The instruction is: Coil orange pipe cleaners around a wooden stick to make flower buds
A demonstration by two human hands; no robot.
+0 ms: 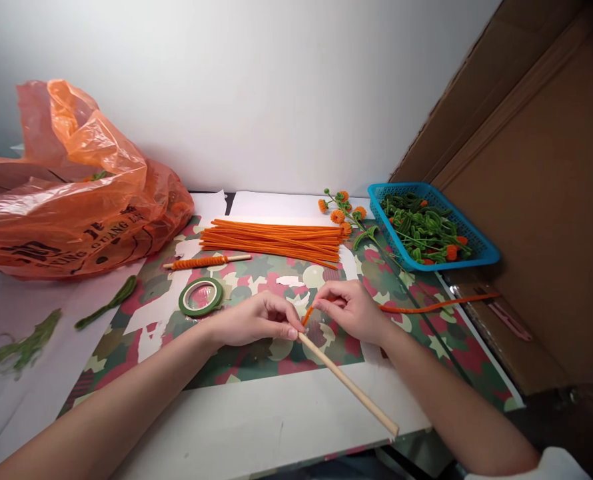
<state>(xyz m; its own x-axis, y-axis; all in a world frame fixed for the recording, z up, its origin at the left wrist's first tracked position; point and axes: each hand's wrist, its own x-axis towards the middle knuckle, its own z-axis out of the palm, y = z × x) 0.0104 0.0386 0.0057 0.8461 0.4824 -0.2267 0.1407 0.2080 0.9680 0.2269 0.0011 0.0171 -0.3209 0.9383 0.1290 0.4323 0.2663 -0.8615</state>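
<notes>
head view: orange bag at upper left; orange bundle at centre; left hand, nearly closed, pinches a wooden stick slanting toward lower right; right hand, likewise, pinches an orange strip trailing mid-right.

I saw smooth, matt wood in the stick, fuzzy fibre on the orange strand, glossy crinkled plastic in the bag, and dull brown cardboard.

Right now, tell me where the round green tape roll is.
In the head view, the round green tape roll lies left of centre on the camouflage-patterned sheet, below the orange-wrapped wooden stick and left of the left hand.
</notes>
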